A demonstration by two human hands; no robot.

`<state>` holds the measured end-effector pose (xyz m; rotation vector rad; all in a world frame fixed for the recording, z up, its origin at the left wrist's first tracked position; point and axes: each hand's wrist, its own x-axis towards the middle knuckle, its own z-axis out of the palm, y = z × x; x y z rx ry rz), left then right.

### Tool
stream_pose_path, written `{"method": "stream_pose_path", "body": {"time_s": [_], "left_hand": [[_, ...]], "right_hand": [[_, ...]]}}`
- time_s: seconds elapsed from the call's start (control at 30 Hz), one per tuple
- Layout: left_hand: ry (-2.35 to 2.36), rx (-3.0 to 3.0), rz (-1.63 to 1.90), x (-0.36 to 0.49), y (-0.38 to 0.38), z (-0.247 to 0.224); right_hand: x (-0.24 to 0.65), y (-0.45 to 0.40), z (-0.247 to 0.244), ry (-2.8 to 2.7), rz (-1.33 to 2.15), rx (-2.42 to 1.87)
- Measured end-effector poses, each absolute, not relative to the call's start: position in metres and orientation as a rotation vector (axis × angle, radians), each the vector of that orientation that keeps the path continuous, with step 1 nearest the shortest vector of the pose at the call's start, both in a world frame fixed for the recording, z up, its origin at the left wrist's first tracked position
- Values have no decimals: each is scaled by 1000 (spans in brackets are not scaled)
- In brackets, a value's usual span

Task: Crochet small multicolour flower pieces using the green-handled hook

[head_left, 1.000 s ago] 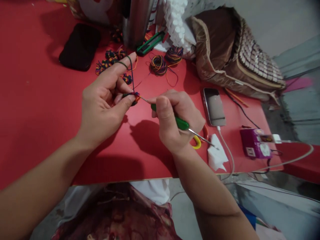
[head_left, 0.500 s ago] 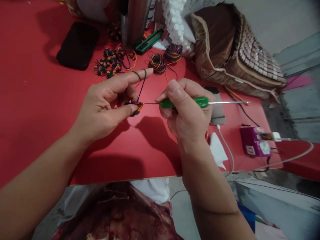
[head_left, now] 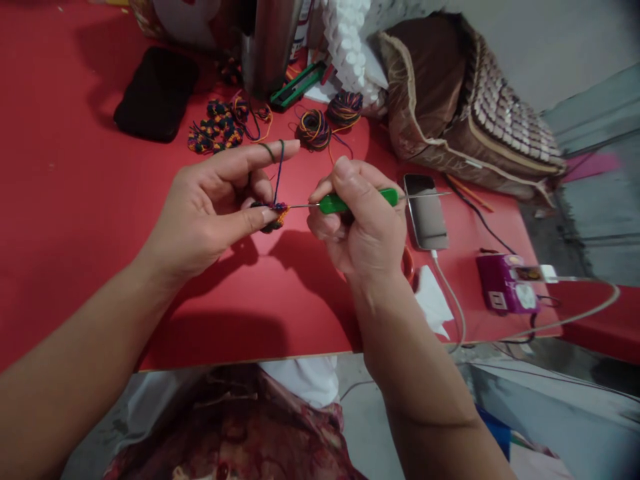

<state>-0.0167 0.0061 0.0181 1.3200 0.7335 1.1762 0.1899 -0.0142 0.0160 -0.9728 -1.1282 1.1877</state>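
Between thumb and fingers, my left hand pinches a small crochet piece in dark and orange yarn. A dark strand of yarn loops round its raised index finger and runs down to the piece. My right hand is closed round the green handle of a crochet hook. The hook's thin metal shaft reaches left to the edge of the piece; its tip is hidden at the stitches. From the handle's other end, a metal shaft sticks out to the right.
Beyond my hands lie two yarn balls, finished-looking crochet pieces, a green cutter and a black case. At right are a phone on a cable, a purple power box, white paper and a brown bag.
My right hand has shifted slightly left and turned the hook, so its right-hand shaft points higher and looks shorter. The left hand has barely moved and keeps its pinch.
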Motion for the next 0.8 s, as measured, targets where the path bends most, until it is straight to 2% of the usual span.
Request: {"method": "stream_pose_path", "body": {"time_s": [0.27, 0.57, 0.8], "left_hand": [[686, 1289, 1247, -9, 3, 12], [703, 1210, 1458, 0, -2, 0], [731, 1007, 1416, 0, -6, 17]], "right_hand": [[182, -25, 8, -1100, 1298, -639], [171, -11, 14, -1004, 1348, -894], [159, -22, 23, -766, 1534, -762]]}}
